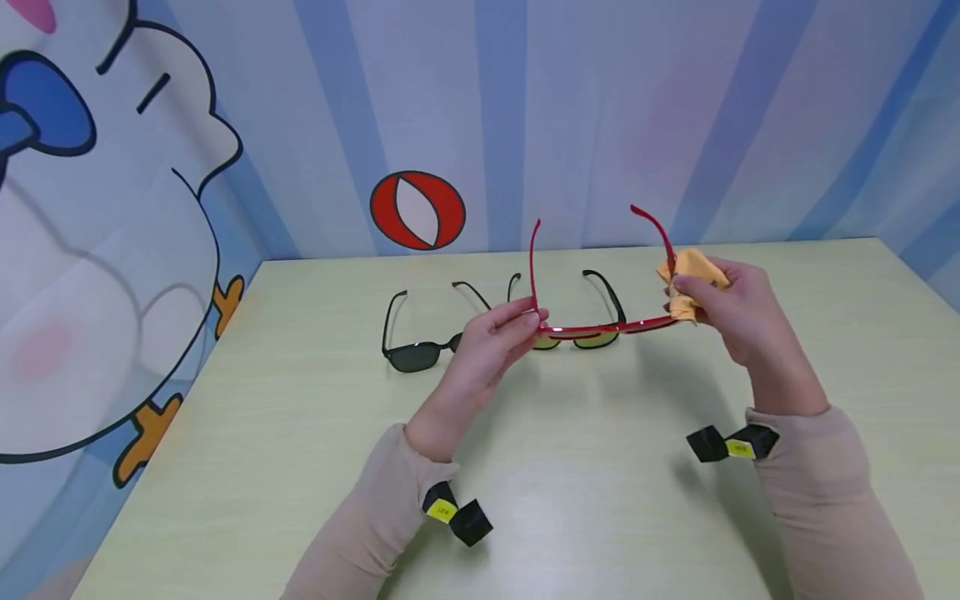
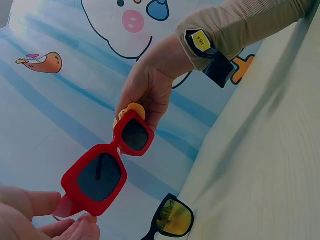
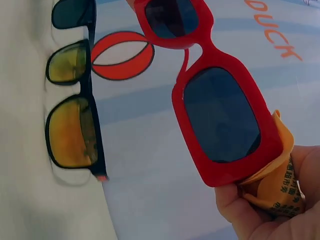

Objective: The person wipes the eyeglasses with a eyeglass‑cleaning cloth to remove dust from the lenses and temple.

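Note:
Red-framed sunglasses (image 1: 577, 332) with dark lenses are held up above the table, their temples unfolded and pointing away. My left hand (image 1: 491, 346) pinches the left hinge corner between thumb and fingers. At the other end my right hand (image 1: 738, 308) grips an orange-yellow cloth (image 1: 693, 275) folded around the right corner and the start of that temple. In the right wrist view the cloth (image 3: 277, 192) wraps the outer edge of the red frame (image 3: 227, 120) and carries dark printing. Both lenses show uncovered in the left wrist view, where the red sunglasses (image 2: 95, 177) hang tilted.
Black sunglasses with dark lenses (image 1: 415, 357) stand on the table (image 1: 300, 467), partly hidden by my left hand. Beside them, behind the red pair, are black sunglasses with yellow lenses (image 1: 600, 340). A printed backdrop (image 1: 570, 125) rises at the table's far edge.

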Tool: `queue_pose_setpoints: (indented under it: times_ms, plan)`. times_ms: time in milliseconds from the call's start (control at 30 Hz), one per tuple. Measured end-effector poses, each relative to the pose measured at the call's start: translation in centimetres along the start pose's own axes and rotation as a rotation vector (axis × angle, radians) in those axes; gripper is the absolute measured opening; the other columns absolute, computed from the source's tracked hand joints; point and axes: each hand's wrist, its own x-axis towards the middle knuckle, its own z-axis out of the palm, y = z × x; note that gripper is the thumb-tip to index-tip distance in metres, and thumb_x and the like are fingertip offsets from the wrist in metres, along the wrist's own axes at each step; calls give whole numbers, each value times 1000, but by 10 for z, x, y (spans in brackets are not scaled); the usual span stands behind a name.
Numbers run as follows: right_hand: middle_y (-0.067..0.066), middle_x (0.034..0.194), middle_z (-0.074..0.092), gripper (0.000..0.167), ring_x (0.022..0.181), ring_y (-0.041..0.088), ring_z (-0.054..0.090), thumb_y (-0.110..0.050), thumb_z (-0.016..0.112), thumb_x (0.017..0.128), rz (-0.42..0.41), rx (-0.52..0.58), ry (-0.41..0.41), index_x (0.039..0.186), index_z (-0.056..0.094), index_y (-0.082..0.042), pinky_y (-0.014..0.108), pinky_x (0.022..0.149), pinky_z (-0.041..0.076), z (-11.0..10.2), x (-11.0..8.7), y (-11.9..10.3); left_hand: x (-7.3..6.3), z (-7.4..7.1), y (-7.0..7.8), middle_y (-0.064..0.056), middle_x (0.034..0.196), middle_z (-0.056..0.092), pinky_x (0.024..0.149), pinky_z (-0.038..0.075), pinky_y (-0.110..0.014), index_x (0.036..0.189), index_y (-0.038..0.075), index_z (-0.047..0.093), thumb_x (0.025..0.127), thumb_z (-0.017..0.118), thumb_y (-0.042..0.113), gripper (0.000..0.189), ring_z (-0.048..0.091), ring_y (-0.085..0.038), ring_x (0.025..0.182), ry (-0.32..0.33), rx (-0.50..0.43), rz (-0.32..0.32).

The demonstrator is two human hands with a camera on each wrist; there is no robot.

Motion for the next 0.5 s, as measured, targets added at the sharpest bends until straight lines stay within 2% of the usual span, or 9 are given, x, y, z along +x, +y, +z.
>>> queue_pose_setpoints:
  times_ms: [167,300,400,500]
  plan:
    - [0,98,52,63,74,0,60,-27,55,94,62,66,6,138,30,11,16,67,50,-25,8,14,1,0,-2,-15,127,55,99,39,-34,134,0,47,94,54,7,41,54,-25,117,-25,-1,13]
    - [-7,84,60,69,70,5,63,-23,63,90,136,267,11,139,25,9,17,61,51,-50,14,31,0,0,-2,-15,127,55,100,38,-35,132,-1,49,95,53,7,38,55,-25,115,-25,14,20]
    - [-4,77,64,75,68,9,64,-20,66,87,210,381,6,140,21,6,20,58,51,-63,17,43,0,-1,-1,-14,125,57,99,39,-35,130,0,51,95,53,7,36,57,-23,111,-15,30,10]
    - [-5,76,61,79,68,8,64,-21,68,86,285,382,12,142,18,4,21,61,52,-71,21,54,0,-2,-2,-16,124,56,97,42,-35,129,1,52,95,52,7,35,59,-21,107,-22,50,6]
